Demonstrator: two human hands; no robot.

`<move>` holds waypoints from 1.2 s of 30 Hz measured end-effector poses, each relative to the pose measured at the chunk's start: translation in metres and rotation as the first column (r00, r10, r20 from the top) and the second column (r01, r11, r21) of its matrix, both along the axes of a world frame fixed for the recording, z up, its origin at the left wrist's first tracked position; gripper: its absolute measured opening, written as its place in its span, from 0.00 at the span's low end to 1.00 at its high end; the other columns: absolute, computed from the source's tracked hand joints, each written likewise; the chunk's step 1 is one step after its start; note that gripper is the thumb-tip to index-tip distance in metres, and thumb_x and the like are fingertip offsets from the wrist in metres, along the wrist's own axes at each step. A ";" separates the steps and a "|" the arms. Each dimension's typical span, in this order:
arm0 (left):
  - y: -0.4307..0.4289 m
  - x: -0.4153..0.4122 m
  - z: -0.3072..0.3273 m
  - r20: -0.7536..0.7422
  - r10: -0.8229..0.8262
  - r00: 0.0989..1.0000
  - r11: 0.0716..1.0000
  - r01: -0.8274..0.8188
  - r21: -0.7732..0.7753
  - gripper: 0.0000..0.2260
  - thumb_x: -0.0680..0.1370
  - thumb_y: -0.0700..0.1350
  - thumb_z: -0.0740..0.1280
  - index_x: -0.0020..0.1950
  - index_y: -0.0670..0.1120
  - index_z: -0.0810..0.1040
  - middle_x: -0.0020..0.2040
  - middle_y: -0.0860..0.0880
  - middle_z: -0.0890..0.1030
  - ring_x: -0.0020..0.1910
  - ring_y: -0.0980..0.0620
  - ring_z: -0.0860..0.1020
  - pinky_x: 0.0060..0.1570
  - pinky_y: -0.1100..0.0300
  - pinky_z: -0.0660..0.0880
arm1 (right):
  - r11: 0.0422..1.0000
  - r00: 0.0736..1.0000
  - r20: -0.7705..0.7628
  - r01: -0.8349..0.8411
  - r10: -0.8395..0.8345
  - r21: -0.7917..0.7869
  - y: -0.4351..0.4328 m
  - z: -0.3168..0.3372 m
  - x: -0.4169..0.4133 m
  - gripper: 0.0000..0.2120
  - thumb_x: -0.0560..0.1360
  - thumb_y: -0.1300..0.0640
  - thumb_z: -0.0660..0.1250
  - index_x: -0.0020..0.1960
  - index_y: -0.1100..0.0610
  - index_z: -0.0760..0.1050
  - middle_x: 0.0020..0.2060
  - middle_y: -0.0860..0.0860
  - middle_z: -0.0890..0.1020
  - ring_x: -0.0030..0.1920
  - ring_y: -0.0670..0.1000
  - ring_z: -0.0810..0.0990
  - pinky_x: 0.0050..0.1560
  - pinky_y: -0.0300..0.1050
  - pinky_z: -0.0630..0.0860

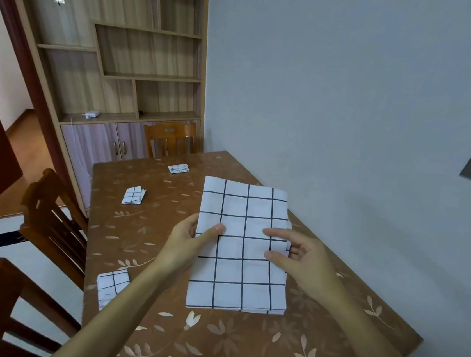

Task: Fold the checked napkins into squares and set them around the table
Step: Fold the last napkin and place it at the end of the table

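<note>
White cotton crossed with thin dark lines: a checked napkin (242, 246), folded into a long rectangle of several layers, is held over the brown leaf-patterned worktop (238, 352) by a person working with both bare hands. The left hand (189, 239) pinches the napkin's left edge, thumb on top and fingers underneath. The right hand (293, 252) grips the right edge the same way, two fingers laid flat across the top layer and the rest tucked behind the cloth. Whether the lower edge rests on the worktop or hangs just above it is hard to judge from this angle.

Three smaller folded napkins already lie along the worktop's left and far sides: one near the left forearm (112, 283), one at mid-table (133, 195) and one at the far end (178, 168) before a wooden chair (171, 138).

The step in hand appears to be the last halving. Done well, it likely means bringing the short ends together with the printed lines matched, keeping the stacked layers from sliding, then pressing the crease flat so the result comes out square like the others.

No brand, label or legible writing is visible on the cloth or furniture.
</note>
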State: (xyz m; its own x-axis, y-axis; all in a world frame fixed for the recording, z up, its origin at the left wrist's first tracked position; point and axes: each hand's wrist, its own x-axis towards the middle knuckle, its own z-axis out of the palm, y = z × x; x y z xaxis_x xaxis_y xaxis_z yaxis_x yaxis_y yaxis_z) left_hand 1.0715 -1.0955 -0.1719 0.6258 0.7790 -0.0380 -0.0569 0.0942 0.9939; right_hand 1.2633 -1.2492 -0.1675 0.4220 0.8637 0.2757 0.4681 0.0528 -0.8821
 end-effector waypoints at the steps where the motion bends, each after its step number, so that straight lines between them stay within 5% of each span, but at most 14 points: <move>1: 0.002 -0.002 -0.001 0.007 -0.023 1.000 1.000 0.023 0.004 0.16 0.77 0.48 0.71 0.64 0.49 0.77 0.56 0.49 0.86 0.52 0.46 0.86 0.50 0.46 0.83 | 1.000 1.000 -0.009 0.017 -0.017 0.006 0.000 -0.001 0.001 0.18 0.72 0.60 0.77 0.56 0.41 0.83 0.56 0.33 0.83 0.61 0.40 0.80 0.66 0.50 0.76; 7: 0.007 -0.013 -0.005 -0.006 -0.012 1.000 0.997 0.013 0.076 0.18 0.78 0.40 0.69 0.67 0.47 0.72 0.48 0.41 0.87 0.48 0.43 0.86 0.46 0.54 0.83 | 0.998 0.998 -0.049 0.044 -0.041 0.050 0.001 0.001 0.011 0.20 0.71 0.62 0.77 0.54 0.39 0.83 0.53 0.35 0.84 0.52 0.37 0.81 0.57 0.35 0.75; 10: 0.007 -0.013 -0.005 0.011 0.011 1.000 0.992 -0.012 0.129 0.21 0.76 0.38 0.72 0.68 0.46 0.72 0.47 0.38 0.86 0.49 0.37 0.85 0.49 0.47 0.83 | 1.000 1.000 0.002 -0.016 0.016 0.023 0.003 0.002 0.009 0.19 0.74 0.58 0.75 0.61 0.42 0.80 0.60 0.31 0.79 0.64 0.33 0.74 0.66 0.31 0.68; 14: 0.003 -0.009 -0.004 0.032 0.010 0.999 0.976 -0.017 0.218 0.23 0.75 0.37 0.73 0.68 0.47 0.73 0.45 0.40 0.86 0.47 0.39 0.85 0.50 0.44 0.83 | 1.000 0.991 0.135 0.008 -0.006 -0.008 0.005 0.004 0.001 0.17 0.76 0.55 0.73 0.61 0.38 0.76 0.58 0.21 0.74 0.63 0.26 0.69 0.61 0.18 0.60; 20: 0.002 -0.013 0.001 0.076 -0.042 0.996 0.934 0.012 0.356 0.27 0.71 0.35 0.77 0.66 0.53 0.77 0.57 0.39 0.81 0.46 0.33 0.82 0.51 0.39 0.81 | 1.000 0.997 0.072 -0.009 0.010 -0.018 0.005 0.005 0.010 0.18 0.74 0.56 0.75 0.59 0.39 0.79 0.58 0.27 0.78 0.65 0.32 0.72 0.70 0.40 0.66; 23: 0.004 -0.017 0.002 0.029 -0.050 0.998 0.899 0.033 0.437 0.19 0.69 0.40 0.79 0.58 0.51 0.83 0.43 0.34 0.81 0.36 0.32 0.76 0.46 0.36 0.78 | 0.999 0.998 0.061 -0.006 0.009 -0.039 0.003 0.004 0.012 0.21 0.70 0.55 0.79 0.58 0.37 0.79 0.59 0.29 0.79 0.66 0.36 0.73 0.72 0.47 0.69; 26: 0.005 -0.016 0.002 -0.009 0.037 0.999 0.886 -0.029 0.464 0.16 0.67 0.42 0.81 0.53 0.49 0.86 0.30 0.48 0.71 0.32 0.47 0.69 0.37 0.49 0.74 | 0.997 0.995 0.095 0.022 -0.015 -0.076 0.002 0.003 0.014 0.24 0.68 0.53 0.80 0.59 0.35 0.78 0.61 0.36 0.80 0.61 0.38 0.77 0.66 0.49 0.74; 30: 0.002 -0.015 0.003 -0.029 0.142 0.989 0.817 -0.101 0.567 0.15 0.66 0.42 0.81 0.51 0.48 0.87 0.40 0.58 0.81 0.35 0.59 0.74 0.38 0.65 0.74 | 0.972 0.954 0.297 0.100 -0.033 -0.212 -0.004 0.003 0.014 0.23 0.68 0.49 0.79 0.60 0.36 0.76 0.60 0.38 0.78 0.35 0.36 0.74 0.45 0.34 0.71; 33: 0.006 -0.012 -0.001 -0.077 0.266 0.961 0.630 -0.113 0.768 0.10 0.70 0.44 0.79 0.50 0.48 0.87 0.56 0.56 0.82 0.48 0.59 0.81 0.47 0.71 0.76 | 0.976 0.930 0.365 0.106 -0.030 -0.188 -0.003 0.001 0.015 0.14 0.72 0.50 0.76 0.56 0.39 0.79 0.52 0.42 0.81 0.38 0.40 0.77 0.44 0.34 0.72; 36: 0.007 -0.010 -0.003 -0.118 0.310 0.944 0.523 -0.066 0.850 0.03 0.73 0.46 0.77 0.45 0.48 0.87 0.56 0.55 0.81 0.44 0.60 0.80 0.45 0.74 0.74 | 0.987 0.922 0.384 0.106 -0.053 -0.119 -0.001 -0.001 0.018 0.13 0.75 0.54 0.73 0.50 0.35 0.79 0.51 0.43 0.77 0.50 0.43 0.78 0.51 0.38 0.72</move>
State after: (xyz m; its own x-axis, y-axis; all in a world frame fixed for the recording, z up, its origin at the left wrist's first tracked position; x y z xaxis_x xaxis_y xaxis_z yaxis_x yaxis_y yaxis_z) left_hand 1.0617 -1.0880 -0.1747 0.5270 0.6312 0.5691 0.2629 -0.7579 0.5971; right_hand 1.2812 -1.2500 -0.1683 0.3774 0.8719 0.3120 0.7662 -0.1048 -0.6340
